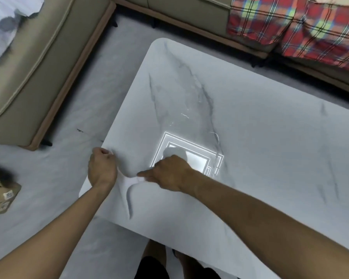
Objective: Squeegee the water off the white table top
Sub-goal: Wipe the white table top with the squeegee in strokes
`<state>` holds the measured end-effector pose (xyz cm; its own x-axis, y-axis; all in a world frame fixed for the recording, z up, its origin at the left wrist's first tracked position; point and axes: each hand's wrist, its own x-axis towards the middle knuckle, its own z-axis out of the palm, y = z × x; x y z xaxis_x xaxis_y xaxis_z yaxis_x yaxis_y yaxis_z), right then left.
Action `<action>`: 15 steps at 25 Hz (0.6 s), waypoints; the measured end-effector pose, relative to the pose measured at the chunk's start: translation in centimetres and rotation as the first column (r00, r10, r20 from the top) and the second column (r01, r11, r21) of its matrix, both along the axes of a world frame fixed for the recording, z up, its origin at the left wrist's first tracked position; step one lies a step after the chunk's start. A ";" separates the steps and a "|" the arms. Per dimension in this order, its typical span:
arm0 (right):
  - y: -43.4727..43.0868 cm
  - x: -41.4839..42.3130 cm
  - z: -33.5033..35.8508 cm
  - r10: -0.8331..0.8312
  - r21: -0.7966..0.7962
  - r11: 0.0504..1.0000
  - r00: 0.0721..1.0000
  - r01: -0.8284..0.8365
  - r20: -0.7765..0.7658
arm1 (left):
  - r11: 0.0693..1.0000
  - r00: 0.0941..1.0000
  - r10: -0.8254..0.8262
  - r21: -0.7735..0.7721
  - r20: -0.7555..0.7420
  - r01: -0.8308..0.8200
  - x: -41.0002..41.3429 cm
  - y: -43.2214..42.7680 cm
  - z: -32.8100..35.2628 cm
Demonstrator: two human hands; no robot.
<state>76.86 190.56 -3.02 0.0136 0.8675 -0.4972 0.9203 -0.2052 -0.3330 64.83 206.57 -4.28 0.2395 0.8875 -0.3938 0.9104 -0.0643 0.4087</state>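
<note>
Nearest the camera, both forearms reach out over the near-left corner of the white surface [270, 137], which stands on a grey floor [48, 178]. The left hand [102, 168] sits at the surface's left edge with its fingers curled in; whether they pinch anything I cannot tell. The right hand [167, 174] is just beside it, knuckles up, forefinger stretched leftwards and the other fingers tucked under. A pale shape [136, 180] lies on the surface at that fingertip, too washed out to say whether it is a squeegee, or whether the hand grips it. No squeegee shows plainly anywhere.

Just beyond the right hand a bright square light reflection [195, 160] glares off the top. Further on, thin glints of water [184, 115] streak the middle, among grey marble veins.

My guess is a stroke is ending at this corner, or the tool is being set for one. The next move would call for carrying the blade out past the glints and drawing it back flat, with even pressure, to an edge.

A cardboard box [0, 194] sits on the floor to the left, and beyond are a beige sofa [48, 67] and a plaid blanket [290, 27]
</note>
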 end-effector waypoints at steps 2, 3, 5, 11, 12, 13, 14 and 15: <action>2.0 -1.5 -1.3 0.061 0.004 0.998 0.998 -0.061 -0.005 | 0.997 0.998 -0.045 -0.059 -0.050 0.042 -0.4 1.8 -0.8; 2.2 -1.2 -1.6 0.051 0.021 0.999 0.999 -0.050 -0.001 | 0.991 0.993 -0.087 -0.113 -0.077 0.078 -0.4 2.4 -1.2; 1.6 1.2 -1.8 -0.037 0.061 0.997 0.999 0.038 -0.022 | 0.964 0.977 -0.170 -0.227 -0.126 0.138 0.2 3.0 -1.9; -7.9 14.3 1.3 -0.510 -0.054 0.852 0.849 0.521 0.138 | 0.863 0.933 -0.358 -0.398 -0.046 0.311 5.7 2.3 -2.3; -10.1 15.5 2.0 -0.558 -0.069 0.814 0.810 0.576 0.181 | 0.844 0.919 -0.392 -0.409 -0.032 0.345 6.7 2.1 -2.2; -12.2 16.4 2.8 -0.599 -0.076 0.776 0.770 0.626 0.221 | 0.826 0.904 -0.428 -0.413 -0.014 0.384 7.8 1.7 -2.2; -14.0 17.0 3.6 -0.630 -0.081 0.743 0.735 0.665 0.252 | 0.808 0.888 -0.461 -0.413 0.004 0.421 8.9 1.1 -2.2; -15.4 17.3 4.3 -0.650 -0.074 0.721 0.709 0.689 0.273 | 0.791 0.874 -0.486 -0.414 0.020 0.449 9.8 0.5 -2.2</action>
